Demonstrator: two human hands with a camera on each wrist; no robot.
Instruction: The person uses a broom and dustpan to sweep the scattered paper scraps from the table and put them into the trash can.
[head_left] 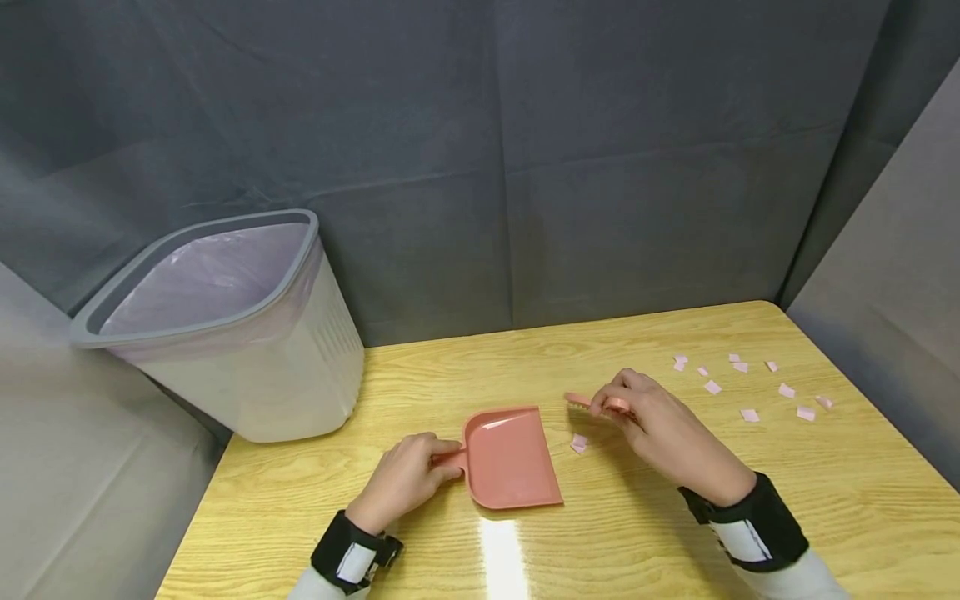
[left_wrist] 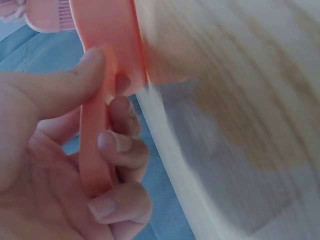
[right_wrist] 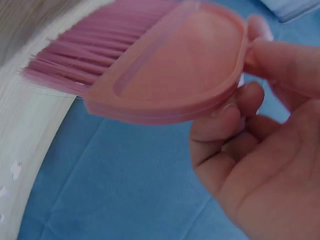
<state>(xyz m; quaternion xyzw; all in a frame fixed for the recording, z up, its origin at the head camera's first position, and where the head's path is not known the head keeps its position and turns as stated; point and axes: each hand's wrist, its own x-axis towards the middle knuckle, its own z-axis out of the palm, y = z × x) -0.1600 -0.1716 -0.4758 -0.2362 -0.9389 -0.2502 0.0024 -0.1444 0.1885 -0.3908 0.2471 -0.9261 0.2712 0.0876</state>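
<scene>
L hand [head_left: 405, 477] grips dustpan handle [head_left: 453, 459], R hand [head_left: 663, 429] pinches dust brush [right_wrist: 180, 75]
Best w/ pan lip [head_left: 547, 457] flat, short strokes on nearest pink scrap [head_left: 579, 443].

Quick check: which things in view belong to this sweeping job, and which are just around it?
Part of the job:
dustpan, held by its handle
brush, held
pink scraps on the table
lined bin, probably for emptying into

Just around it:
dark cloth backdrop
black wrist straps
</scene>
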